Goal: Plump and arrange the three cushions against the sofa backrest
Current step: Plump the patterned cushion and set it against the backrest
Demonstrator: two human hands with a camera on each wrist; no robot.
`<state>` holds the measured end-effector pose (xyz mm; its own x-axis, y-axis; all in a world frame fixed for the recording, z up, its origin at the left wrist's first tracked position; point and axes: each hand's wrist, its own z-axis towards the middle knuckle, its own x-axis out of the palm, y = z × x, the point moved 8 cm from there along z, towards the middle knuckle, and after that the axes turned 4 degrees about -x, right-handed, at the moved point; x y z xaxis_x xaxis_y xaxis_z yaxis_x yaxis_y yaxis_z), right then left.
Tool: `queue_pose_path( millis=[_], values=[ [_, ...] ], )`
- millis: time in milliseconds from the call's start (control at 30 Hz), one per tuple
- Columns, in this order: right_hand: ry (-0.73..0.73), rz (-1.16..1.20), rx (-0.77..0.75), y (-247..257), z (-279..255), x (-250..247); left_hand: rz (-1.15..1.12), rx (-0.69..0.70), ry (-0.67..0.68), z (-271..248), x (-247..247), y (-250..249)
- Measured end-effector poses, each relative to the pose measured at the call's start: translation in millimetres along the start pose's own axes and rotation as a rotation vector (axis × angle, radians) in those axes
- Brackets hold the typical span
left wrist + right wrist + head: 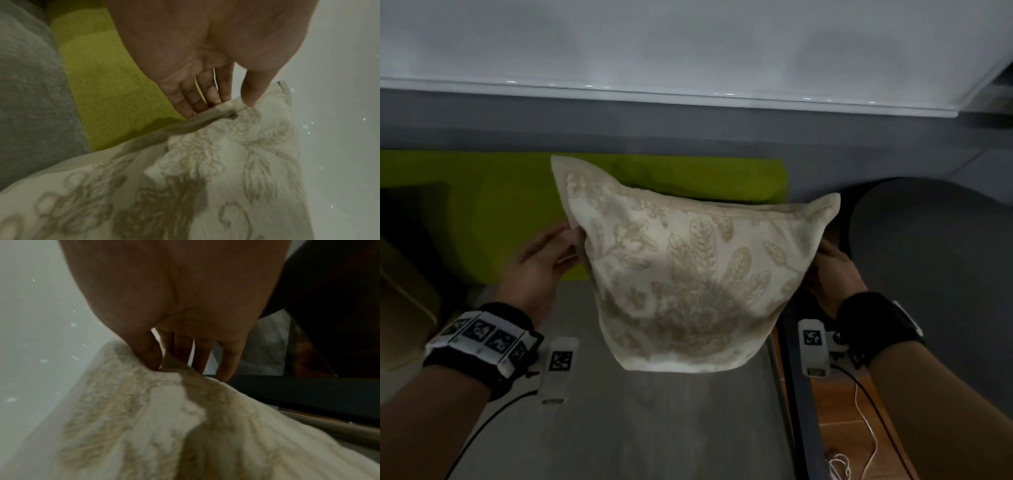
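Observation:
A cream cushion [688, 274] with a tan leaf pattern hangs upright between my hands, above the grey sofa seat [654, 428] and in front of the lime-green backrest [688, 174]. My left hand [577, 236] pinches its left edge, thumb on the front and fingers behind, as the left wrist view shows the hand [224, 104] on the cushion's [205, 178] seam. My right hand [825, 260] grips the right edge; in the right wrist view the thumb of that hand [174, 363] digs into the cushion's [164, 418] fabric with the fingers behind it.
A dark cushion [410, 212] leans at the far left with an olive one [404, 301] below it. A round dark table [935, 246] stands right of the sofa. White cable [866, 445] lies on the wooden floor. A pale wall [688, 41] rises behind.

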<state>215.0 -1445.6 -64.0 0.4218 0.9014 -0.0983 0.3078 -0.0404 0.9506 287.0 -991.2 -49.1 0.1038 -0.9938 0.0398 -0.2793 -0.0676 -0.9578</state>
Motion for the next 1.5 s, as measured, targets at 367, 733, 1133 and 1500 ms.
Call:
queue_pose_path(
  millis=[367, 733, 1133, 1500],
  values=[
    [-0.344, -0.312, -0.127, 9.0, 8.5, -27.0, -0.001, 0.001, -0.275, 3.3, -24.1, -4.6],
    [0.279, -1.057, -1.069, -4.9, -136.3, 132.0, 1.167, 0.954, 0.29, -113.4, 133.1, -1.4],
    [0.072, -1.153, -0.587, 28.0, 12.8, 136.9, 1.542, 0.668, 0.155, 3.1, 143.7, 15.4],
    [-0.058, -0.802, -0.416, 26.4, 25.1, 72.6, 1.183, 0.412, -0.193, 20.3, 98.7, -1.8]
  ],
)
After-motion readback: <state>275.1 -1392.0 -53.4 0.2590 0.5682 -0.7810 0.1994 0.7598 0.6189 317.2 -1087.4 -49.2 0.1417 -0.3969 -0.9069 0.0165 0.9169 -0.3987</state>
